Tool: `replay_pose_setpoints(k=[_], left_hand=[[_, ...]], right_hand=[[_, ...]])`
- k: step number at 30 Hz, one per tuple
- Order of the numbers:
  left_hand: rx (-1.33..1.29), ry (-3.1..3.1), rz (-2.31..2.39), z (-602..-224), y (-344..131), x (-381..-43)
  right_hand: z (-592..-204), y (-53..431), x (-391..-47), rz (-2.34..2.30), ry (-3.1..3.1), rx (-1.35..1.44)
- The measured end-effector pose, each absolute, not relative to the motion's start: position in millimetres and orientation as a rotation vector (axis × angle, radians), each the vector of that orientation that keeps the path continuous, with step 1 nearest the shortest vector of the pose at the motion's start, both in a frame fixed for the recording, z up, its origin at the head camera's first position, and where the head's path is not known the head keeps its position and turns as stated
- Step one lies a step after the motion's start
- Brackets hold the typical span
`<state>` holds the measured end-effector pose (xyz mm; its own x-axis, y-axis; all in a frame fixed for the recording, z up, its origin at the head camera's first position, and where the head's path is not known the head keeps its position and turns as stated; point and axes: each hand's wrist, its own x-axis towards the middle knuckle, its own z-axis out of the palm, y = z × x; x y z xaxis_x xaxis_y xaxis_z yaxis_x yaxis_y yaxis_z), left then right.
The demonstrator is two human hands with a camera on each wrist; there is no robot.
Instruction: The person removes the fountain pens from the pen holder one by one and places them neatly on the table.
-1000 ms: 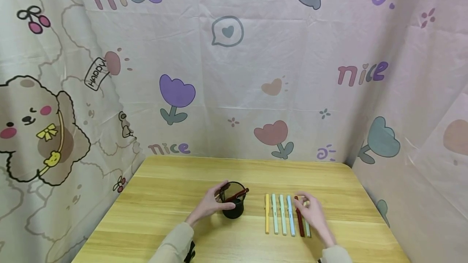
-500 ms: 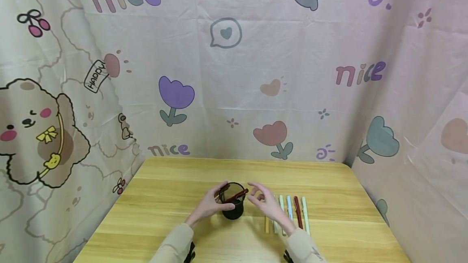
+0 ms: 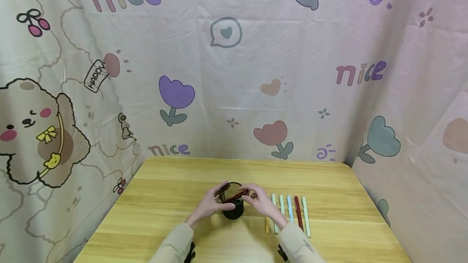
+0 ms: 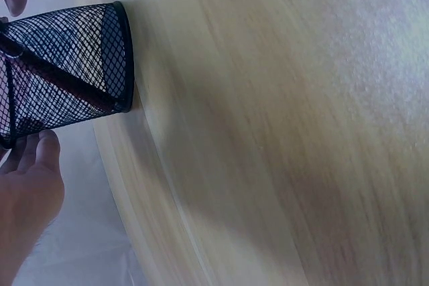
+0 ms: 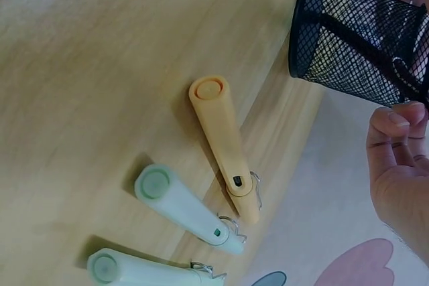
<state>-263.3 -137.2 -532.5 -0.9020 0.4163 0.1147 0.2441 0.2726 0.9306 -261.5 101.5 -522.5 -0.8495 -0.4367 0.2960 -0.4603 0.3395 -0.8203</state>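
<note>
A black mesh pen holder [image 3: 233, 211] stands upright on the table, with one dark red pen [image 4: 64, 80] leaning inside it. My left hand [image 3: 213, 201] grips the holder's side, fingers behind and thumb in front. At the rim, my right hand [image 3: 258, 201] pinches the upper end of that dark red pen; in the right wrist view its fingertips [image 5: 395, 122] meet beside the pen's clip. Right of the holder lies a row of capped pens: a yellow pen [image 5: 221, 138], mint green pens [image 5: 181, 205], a light blue pen [image 3: 290, 208] and another dark red pen [image 3: 298, 212].
The wooden table [image 3: 175, 190] has its back edge against a patterned cloth backdrop [image 3: 234, 72]. Cloth also hangs along the left and right sides. My right forearm sleeve [image 3: 297, 242] passes in front of the pen row.
My right hand has moved left from the right end of the pen row to the holder's rim and taken hold of the pen there. My left hand stays on the holder.
</note>
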Motion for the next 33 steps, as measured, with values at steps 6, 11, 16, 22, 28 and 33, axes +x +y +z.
replay_pose_setpoints(k=[6,11,16,22,28,33], left_hand=[[0.621,2.384,1.697,-532,-137,-264],[0.621,2.390,1.693,-533,-137,-264],[0.620,2.389,1.701,-533,-137,-264],[0.580,2.376,1.719,-533,-136,-265],[0.560,2.365,1.728,-533,-136,-264],[0.568,2.374,1.715,-532,-136,-264]], right_hand=[[-520,102,-261,1.588,-2.557,0.852],[-518,101,-259,1.602,-2.578,0.802],[-518,101,-256,1.661,-2.522,0.733],[-518,100,-253,1.737,-2.433,0.567],[-519,99,-250,1.797,-2.325,0.410],[-519,100,-249,1.848,-2.235,0.368]])
